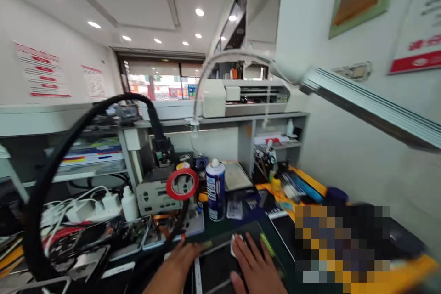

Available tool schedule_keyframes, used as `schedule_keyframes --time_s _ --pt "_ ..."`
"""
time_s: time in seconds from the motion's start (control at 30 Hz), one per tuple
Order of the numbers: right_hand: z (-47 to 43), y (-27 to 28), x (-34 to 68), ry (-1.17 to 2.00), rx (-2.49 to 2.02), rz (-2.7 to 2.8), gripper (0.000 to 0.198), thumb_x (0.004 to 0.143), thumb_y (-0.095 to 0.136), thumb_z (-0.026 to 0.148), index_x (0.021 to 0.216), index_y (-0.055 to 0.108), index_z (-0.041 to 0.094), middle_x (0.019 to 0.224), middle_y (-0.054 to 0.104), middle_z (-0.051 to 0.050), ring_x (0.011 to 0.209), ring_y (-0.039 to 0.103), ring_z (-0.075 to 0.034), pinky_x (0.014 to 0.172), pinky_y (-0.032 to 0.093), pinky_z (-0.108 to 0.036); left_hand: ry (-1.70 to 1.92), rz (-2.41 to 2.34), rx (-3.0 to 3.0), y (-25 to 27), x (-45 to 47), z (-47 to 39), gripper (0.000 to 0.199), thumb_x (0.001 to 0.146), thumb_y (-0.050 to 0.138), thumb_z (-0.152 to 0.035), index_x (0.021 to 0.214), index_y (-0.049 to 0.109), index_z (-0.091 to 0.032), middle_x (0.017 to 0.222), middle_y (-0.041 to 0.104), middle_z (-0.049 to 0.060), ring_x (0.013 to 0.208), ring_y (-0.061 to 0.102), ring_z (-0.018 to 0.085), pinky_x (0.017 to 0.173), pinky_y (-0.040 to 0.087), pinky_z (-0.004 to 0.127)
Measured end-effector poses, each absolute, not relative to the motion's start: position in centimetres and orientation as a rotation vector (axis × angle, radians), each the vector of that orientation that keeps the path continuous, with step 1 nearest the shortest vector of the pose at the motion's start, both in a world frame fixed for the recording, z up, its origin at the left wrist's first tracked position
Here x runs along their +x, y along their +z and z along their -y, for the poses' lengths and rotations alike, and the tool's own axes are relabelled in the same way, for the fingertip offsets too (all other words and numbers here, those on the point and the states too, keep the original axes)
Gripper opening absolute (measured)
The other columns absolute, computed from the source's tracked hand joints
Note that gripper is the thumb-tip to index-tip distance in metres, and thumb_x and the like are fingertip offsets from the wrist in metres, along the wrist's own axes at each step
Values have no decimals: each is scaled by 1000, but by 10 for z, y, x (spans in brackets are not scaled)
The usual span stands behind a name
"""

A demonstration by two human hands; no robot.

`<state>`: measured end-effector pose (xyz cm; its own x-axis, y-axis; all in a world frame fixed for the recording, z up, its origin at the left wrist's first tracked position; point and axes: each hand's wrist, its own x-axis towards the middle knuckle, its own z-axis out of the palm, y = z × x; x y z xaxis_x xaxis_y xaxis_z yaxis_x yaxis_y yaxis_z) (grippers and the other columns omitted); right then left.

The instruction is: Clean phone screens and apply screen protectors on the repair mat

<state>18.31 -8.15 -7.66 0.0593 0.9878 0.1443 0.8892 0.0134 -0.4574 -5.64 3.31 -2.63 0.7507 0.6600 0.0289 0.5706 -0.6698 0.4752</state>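
A dark, flat glossy panel (215, 266) with pale edge strips lies in front of me; its kind is hard to make out. My right hand (257, 262) rests over it, fingers pointing forward, pressing a small white wipe (233, 244) against the surface. Part of the wipe is covered by the fingers. At the panel's left side is my left hand (181, 259), its fingers stretched out toward the edge and slightly blurred. Beneath the panel, a dark green mat (222, 226) shows.
A blue spray can (215, 190) stands beyond the panel, beside a grey bench unit (149, 198) bearing a red tape roll (182, 184). A thick black hose (77, 131) arches at left. Phone parts (87, 259) crowd the left; a lamp (372, 108) hangs upper right.
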Motion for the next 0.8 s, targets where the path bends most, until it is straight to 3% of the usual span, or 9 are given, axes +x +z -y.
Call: schedule_keyframes --time_s 0.07,0.23,0.37,0.8 --pt "94 -60 182 363 -1840 1932 57 104 27 53 158 25 34 164 25 3 150 22 -37 121 17 -64 342 -998 2571 -30 -59 -30 74 70 70 -33 142 54 -28 146 55 7 140 44 39 115 41 49" --pt "122 -33 171 320 -1850 1893 59 104 22 50 158 27 25 164 24 -2 152 15 -35 123 5 -62 354 -881 2651 -29 -62 -31 62 80 62 -37 140 54 -24 141 60 8 132 55 31 111 46 39" --pt "137 -34 165 311 -1875 1875 65 103 20 54 158 28 20 164 24 -5 152 13 -36 122 7 -63 342 -876 2634 -20 -59 -27 62 83 61 -43 141 53 -21 139 62 8 129 58 31 107 49 37" --pt "161 -36 165 312 -1867 1872 60 105 17 51 157 28 24 164 26 -2 152 16 -32 124 8 -58 395 -891 2654 -20 -58 -24 59 82 63 -45 136 56 -22 136 65 6 126 60 30 106 49 35"
